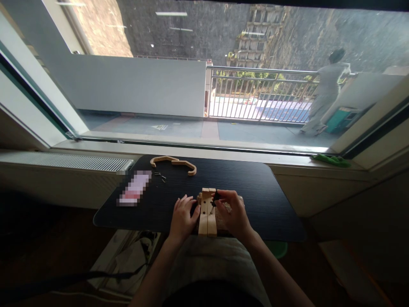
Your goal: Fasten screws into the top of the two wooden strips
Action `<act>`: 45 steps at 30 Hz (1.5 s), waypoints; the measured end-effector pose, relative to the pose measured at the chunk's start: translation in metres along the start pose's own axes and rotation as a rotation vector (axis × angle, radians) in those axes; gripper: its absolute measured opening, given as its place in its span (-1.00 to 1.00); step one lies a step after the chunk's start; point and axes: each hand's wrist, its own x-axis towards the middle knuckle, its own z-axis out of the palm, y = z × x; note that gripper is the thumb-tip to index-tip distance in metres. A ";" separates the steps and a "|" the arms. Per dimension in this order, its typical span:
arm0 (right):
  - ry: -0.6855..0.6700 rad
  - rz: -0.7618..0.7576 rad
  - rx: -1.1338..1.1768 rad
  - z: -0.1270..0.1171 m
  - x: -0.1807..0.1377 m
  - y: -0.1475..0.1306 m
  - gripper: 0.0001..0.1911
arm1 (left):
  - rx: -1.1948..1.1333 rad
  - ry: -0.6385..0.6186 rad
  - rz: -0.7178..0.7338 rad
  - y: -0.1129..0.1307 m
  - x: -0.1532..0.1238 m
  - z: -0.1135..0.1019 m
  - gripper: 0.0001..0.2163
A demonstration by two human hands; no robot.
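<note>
Two pale wooden pieces point(203, 221) lie side by side near the table's front edge, with dark round holes in the left one. A rough brown block point(221, 224) shows beneath and to their right. My right hand point(234, 211) is closed around a small black-handled screwdriver point(215, 198), its metal shaft pointing down at the right-hand wooden piece. Whether the tip sits in a screw is too small to tell. My left hand point(183, 215) lies against the left side of the wood, fingers stretched out and thumb along its edge.
On the dark table point(255, 183), two curved wooden hooks point(183, 163) lie at the back, with several small metal screws point(160, 175) nearby. A blurred pink item point(134, 187) lies at the left. Behind stand a radiator point(70, 161) and a window; a person point(327, 89) leans on the railing outside.
</note>
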 end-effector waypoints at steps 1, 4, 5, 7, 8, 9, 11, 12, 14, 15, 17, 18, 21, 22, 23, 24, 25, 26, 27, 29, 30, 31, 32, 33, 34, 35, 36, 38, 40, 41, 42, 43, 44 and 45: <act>0.002 -0.007 0.000 0.000 0.000 0.000 -0.76 | -0.001 -0.001 0.000 0.000 0.000 0.000 -0.76; 0.009 -0.021 -0.004 0.000 0.000 0.000 -0.76 | 0.001 0.000 0.000 0.000 0.000 0.000 -0.76; 0.014 -0.026 -0.012 0.000 0.000 0.000 -0.76 | 0.002 0.001 0.001 0.000 0.000 0.000 -0.76; 0.022 -0.035 -0.036 0.000 0.001 -0.001 -0.76 | 0.003 0.001 0.004 0.000 0.000 0.000 -0.76; 0.021 -0.042 -0.046 0.000 0.001 -0.002 -0.76 | 0.004 0.000 0.005 0.000 0.000 0.000 -0.75; 0.021 -0.051 -0.054 0.000 0.002 -0.002 -0.76 | 0.004 -0.001 0.006 0.000 0.000 0.000 -0.75; 0.021 -0.076 -0.065 -0.001 0.003 -0.004 -0.77 | 0.004 0.001 0.009 0.000 0.000 0.000 -0.75; 0.023 -0.092 -0.071 -0.001 0.004 -0.005 -0.78 | 0.004 0.004 0.010 0.000 0.000 0.000 -0.76; 0.029 -0.120 -0.083 -0.001 0.005 -0.007 -0.79 | 0.003 0.008 0.011 -0.001 0.000 0.000 -0.76; 0.030 -0.130 -0.086 -0.001 0.006 -0.008 -0.79 | 0.003 0.005 0.013 -0.001 0.000 0.000 -0.76; 0.029 -0.144 -0.086 -0.001 0.008 -0.010 -0.78 | 0.003 -0.002 0.013 -0.001 -0.001 0.000 -0.75; 0.028 -0.148 -0.085 -0.001 0.008 -0.011 -0.78 | 0.003 -0.004 0.013 -0.001 -0.001 0.000 -0.74; 0.032 -0.159 -0.100 0.000 0.008 -0.012 -0.77 | -0.001 -0.003 0.010 -0.001 -0.001 0.000 -0.74; 0.035 -0.163 -0.106 0.001 0.008 -0.012 -0.77 | -0.002 -0.004 0.009 -0.001 -0.001 0.000 -0.75; 0.040 -0.166 -0.113 0.001 0.008 -0.012 -0.77 | -0.002 -0.007 0.010 -0.001 0.000 0.000 -0.74; 0.046 -0.170 -0.118 0.001 0.007 -0.012 -0.77 | -0.002 -0.009 0.010 -0.001 0.000 0.000 -0.74; 0.051 -0.174 -0.122 0.002 0.007 -0.012 -0.76 | 0.000 -0.010 0.009 -0.001 0.000 0.001 -0.74; 0.054 -0.179 -0.126 0.002 0.007 -0.012 -0.76 | 0.002 -0.010 0.008 -0.001 0.000 0.001 -0.74; 0.056 -0.183 -0.131 0.002 0.006 -0.012 -0.76 | 0.004 -0.007 0.005 -0.001 0.000 0.001 -0.74; 0.058 -0.196 -0.147 0.002 0.006 -0.012 -0.75 | 0.008 -0.003 0.004 0.000 0.000 0.001 -0.74; 0.058 -0.205 -0.159 0.002 0.006 -0.012 -0.75 | 0.009 -0.004 0.005 0.000 -0.001 0.001 -0.74; 0.059 -0.215 -0.176 0.002 0.006 -0.012 -0.76 | 0.009 -0.006 0.008 0.000 -0.001 0.000 -0.73; 0.061 -0.224 -0.194 0.002 0.006 -0.011 -0.76 | 0.008 -0.008 0.011 0.000 -0.001 0.000 -0.73; 0.061 -0.232 -0.213 0.002 0.006 -0.011 -0.76 | 0.007 -0.009 0.013 0.000 -0.001 0.000 -0.73; 0.062 -0.238 -0.230 0.002 0.006 -0.011 -0.77 | 0.006 -0.008 0.014 -0.001 -0.001 0.000 -0.73; 0.063 -0.242 -0.243 0.001 0.006 -0.012 -0.77 | 0.006 -0.007 0.013 -0.001 -0.001 0.000 -0.73; 0.064 -0.247 -0.253 0.001 0.006 -0.012 -0.77 | 0.008 -0.005 0.013 -0.001 -0.001 0.000 -0.74; 0.065 -0.259 -0.276 0.001 0.006 -0.013 -0.77 | 0.009 0.001 0.011 -0.001 0.000 0.000 -0.74; 0.072 -0.279 -0.317 0.001 0.006 -0.014 -0.76 | 0.006 0.000 0.013 -0.001 0.000 0.001 -0.75; 0.080 -0.288 -0.342 0.001 0.006 -0.014 -0.76 | 0.003 -0.001 0.012 -0.001 0.000 0.001 -0.75; 0.088 -0.298 -0.366 0.001 0.006 -0.014 -0.76 | 0.001 -0.002 0.011 -0.001 0.000 0.001 -0.74; 0.094 -0.305 -0.386 0.001 0.007 -0.014 -0.76 | -0.002 -0.002 0.009 -0.001 0.000 0.001 -0.75; 0.096 -0.311 -0.401 0.001 0.007 -0.014 -0.76 | -0.005 0.000 0.006 -0.001 0.000 0.001 -0.75; 0.095 -0.314 -0.409 0.001 0.007 -0.014 -0.76 | -0.008 0.002 0.002 0.000 0.000 0.001 -0.75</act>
